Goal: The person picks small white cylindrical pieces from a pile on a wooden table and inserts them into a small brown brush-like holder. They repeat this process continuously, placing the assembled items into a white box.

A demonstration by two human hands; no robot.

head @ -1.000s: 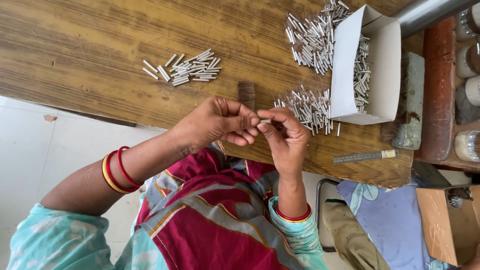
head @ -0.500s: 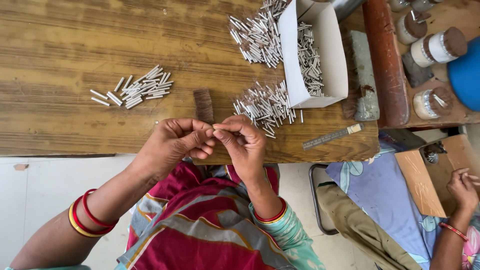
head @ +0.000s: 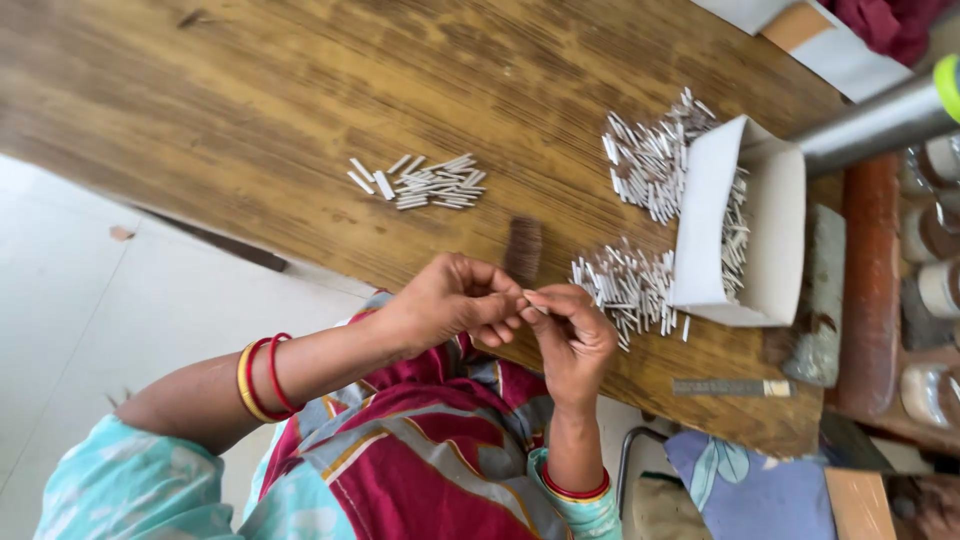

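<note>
My left hand (head: 455,300) and my right hand (head: 575,335) meet fingertip to fingertip over the near edge of a wooden table (head: 300,90). Together they pinch a small white stick (head: 535,300). Just beyond my right hand lies a loose heap of the same white sticks (head: 625,285). A short dark brown ridged piece (head: 523,248) rests on the table right above my fingers. A small neat group of white sticks (head: 420,182) lies further left. Yellow and red bangles circle my left wrist, a red one my right.
An open white cardboard box (head: 770,200) holding sticks stands at the right, with another stick heap (head: 650,160) behind it. A metal ruler (head: 730,386) lies near the table's edge. Jars (head: 935,290) and a metal pipe (head: 880,120) sit far right.
The view has swung and tilted, so the table and piles sit differently in frame. My hands stay joined at the fingertips on the small stick, with only slight finger movement.
</note>
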